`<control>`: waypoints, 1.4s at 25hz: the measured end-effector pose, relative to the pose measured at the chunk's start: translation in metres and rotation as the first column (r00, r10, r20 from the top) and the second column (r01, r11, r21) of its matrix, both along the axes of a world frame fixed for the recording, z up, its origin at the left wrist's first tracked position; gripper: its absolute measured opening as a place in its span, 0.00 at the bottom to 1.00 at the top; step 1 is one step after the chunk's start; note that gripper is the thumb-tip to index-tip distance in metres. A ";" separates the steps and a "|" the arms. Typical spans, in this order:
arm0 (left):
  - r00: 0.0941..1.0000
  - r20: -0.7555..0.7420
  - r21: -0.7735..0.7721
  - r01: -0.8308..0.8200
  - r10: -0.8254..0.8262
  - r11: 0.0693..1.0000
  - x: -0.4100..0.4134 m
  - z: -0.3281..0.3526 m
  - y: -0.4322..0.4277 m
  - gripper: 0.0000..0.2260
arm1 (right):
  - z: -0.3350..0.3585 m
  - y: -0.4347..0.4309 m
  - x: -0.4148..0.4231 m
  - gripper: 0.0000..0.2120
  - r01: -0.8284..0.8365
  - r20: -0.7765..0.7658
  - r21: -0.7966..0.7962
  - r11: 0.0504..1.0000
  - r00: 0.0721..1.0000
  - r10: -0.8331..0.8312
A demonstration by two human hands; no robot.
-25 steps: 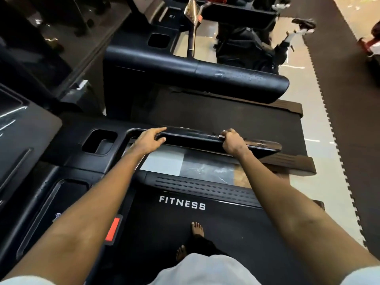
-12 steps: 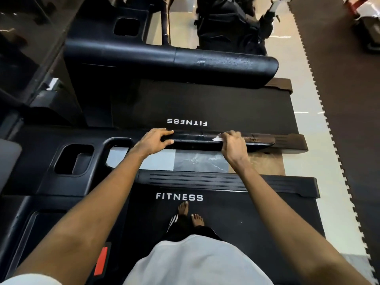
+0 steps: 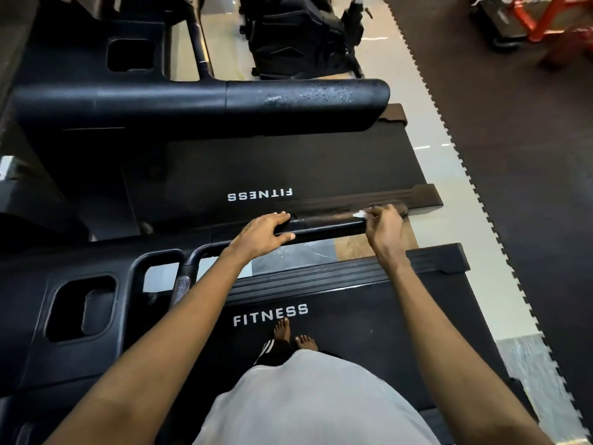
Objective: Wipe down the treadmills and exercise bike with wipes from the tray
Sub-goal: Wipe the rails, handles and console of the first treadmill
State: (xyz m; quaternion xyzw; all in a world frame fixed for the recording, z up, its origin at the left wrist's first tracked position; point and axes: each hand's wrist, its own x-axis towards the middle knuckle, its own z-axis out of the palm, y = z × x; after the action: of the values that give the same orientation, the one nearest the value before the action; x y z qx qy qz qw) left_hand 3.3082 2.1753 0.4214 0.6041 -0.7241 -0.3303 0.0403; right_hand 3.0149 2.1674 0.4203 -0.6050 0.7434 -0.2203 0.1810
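Observation:
I stand barefoot on a black treadmill's belt, which is marked FITNESS. Its black side handrail runs left to right in front of me. My left hand grips the rail near its middle, thumb under and fingers over. My right hand is curled over the rail near its right end and holds a small white wipe against it, mostly hidden under the fingers. A second treadmill lies just beyond, with its thick black handrail. The black exercise bike stands at the top.
The console panel with a cup holder sits at my left. A pale floor strip and dark rubber mats lie to the right. Red-framed equipment stands at the top right. The tray of wipes is out of view.
My right hand has slid rightward along the handrail with the wipe, toward its end. My left hand has stayed on the rail. The camera has tilted further down.

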 end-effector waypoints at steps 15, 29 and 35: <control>0.975 -0.035 0.029 0.220 -0.219 0.975 -0.036 -0.001 -0.037 0.34 | 0.005 0.004 0.031 0.11 -0.105 -0.042 -0.012 0.994 0.994 0.104; 0.966 -0.099 0.077 0.247 -0.239 0.966 -0.066 -0.002 -0.050 0.37 | -0.004 -0.061 -0.005 0.08 -0.105 -0.190 0.204 0.973 0.971 0.144; 0.960 -0.157 0.088 0.247 -0.231 0.965 -0.072 -0.011 -0.054 0.33 | -0.007 -0.008 -0.015 0.09 0.102 0.004 -0.074 0.992 0.995 -0.102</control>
State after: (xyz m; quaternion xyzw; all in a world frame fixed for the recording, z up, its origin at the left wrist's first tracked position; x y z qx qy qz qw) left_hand 3.2365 2.1212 0.4105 0.4878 -0.7682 -0.4141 0.0202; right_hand 3.0003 2.1591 0.4130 -0.5724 0.7648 -0.2566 0.1470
